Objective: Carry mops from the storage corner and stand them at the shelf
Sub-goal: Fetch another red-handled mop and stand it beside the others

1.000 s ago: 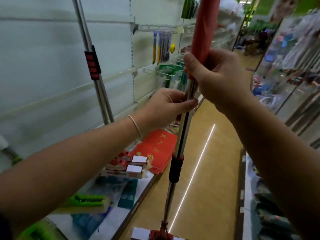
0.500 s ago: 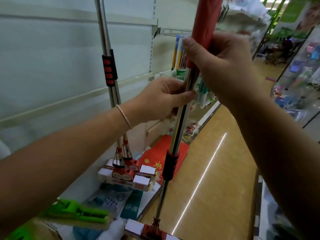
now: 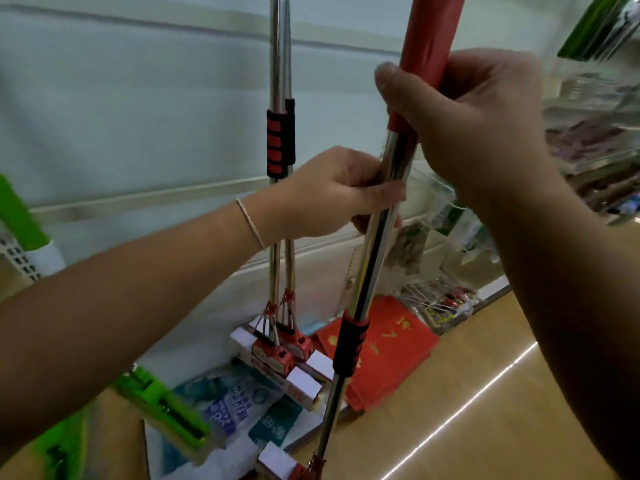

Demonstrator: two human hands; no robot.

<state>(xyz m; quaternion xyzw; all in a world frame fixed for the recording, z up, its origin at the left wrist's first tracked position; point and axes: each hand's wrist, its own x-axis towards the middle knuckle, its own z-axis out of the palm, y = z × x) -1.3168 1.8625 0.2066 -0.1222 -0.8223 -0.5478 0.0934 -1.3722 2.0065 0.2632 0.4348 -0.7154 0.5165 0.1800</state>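
I hold a mop with a chrome pole [image 3: 372, 268] and a red upper sleeve [image 3: 427, 39], tilted slightly, its red and white head [image 3: 284, 465] near the wooden floor at the shelf's base. My left hand [image 3: 332, 192] grips the chrome pole at mid height. My right hand [image 3: 474, 119] grips the pole just above, where the red sleeve ends. A red and black foam grip [image 3: 349, 344] sits lower on the pole. Two more mops [image 3: 280, 140] stand upright against the white shelf [image 3: 121, 98], their heads [image 3: 287, 351] on the bottom shelf board.
Green mop parts [image 3: 162, 407] and packaged goods [image 3: 235, 407] lie on the bottom shelf at left. Red packets [image 3: 391, 344] lie right of the standing mops. Hanging small goods [image 3: 433, 303] fill the shelf at right. A wooden aisle floor [image 3: 467, 427] runs to the right.
My view has swung left and closer to the shelf, so the standing mops now sit nearer the centre. The held mop's head has shifted toward the shelf base. Both hands keep their grip.
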